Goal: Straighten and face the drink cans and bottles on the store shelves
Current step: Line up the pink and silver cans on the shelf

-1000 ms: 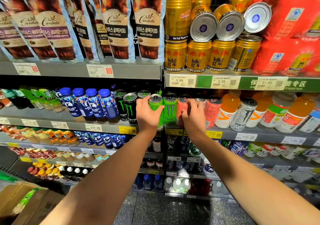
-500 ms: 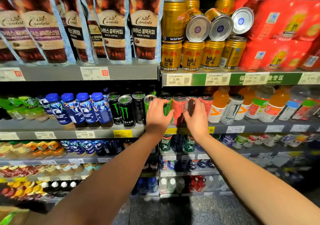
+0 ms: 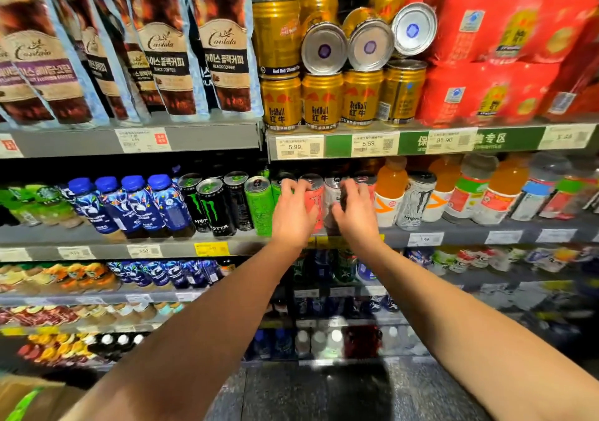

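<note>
Tall energy-drink cans stand in a row on the middle shelf. My left hand curls its fingers over the top of a green can that it mostly hides. A pink can shows between my hands. My right hand grips a silver can, and another pink can peeks out behind its fingers. To the left stand a bright green can and black Monster cans. A white Monster can leans to the right of my hands.
Blue-capped bottles stand left of the cans and orange drink bottles right. Above, gold Red Bull cans carry three cans lying on their sides, beside red multipacks and coffee pouches. Lower shelves hold more bottles.
Both hands have shifted to the right along the can row, leaving the bright green can standing to the left. The view has moved with them.
</note>
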